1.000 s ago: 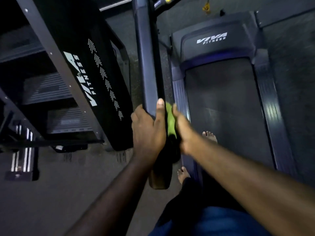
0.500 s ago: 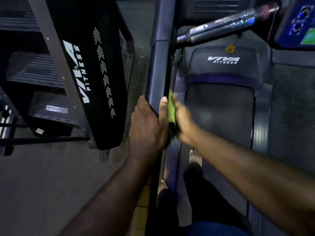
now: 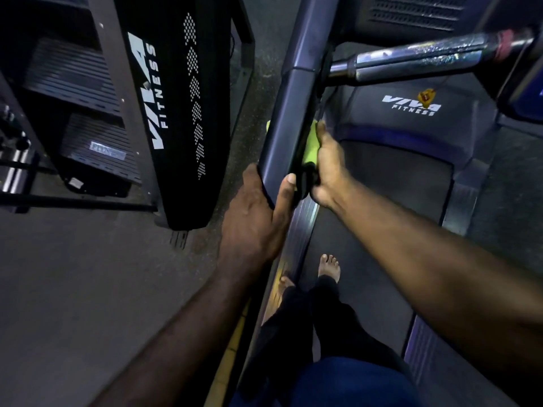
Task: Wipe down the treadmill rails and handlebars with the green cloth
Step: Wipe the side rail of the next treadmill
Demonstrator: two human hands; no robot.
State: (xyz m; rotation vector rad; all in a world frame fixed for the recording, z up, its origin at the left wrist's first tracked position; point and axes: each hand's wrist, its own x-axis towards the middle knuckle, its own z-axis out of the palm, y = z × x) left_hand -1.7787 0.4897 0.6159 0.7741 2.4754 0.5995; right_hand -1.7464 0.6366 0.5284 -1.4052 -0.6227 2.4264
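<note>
Soft green cloth (image 3: 312,143); smooth matt handlebar (image 3: 289,121); glossy chrome bar (image 3: 411,58).

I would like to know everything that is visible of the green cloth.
The green cloth is bright yellow-green and looks like soft fabric, bunched rather than spread flat. The right hand holds it pressed against the inner side of the dark handrail and covers much of it. A small green corner shows at the rail's outer edge, so it seems to wrap round the rail. The left hand grips the handrail just below; whether its thumb touches the cloth cannot be told.
</note>
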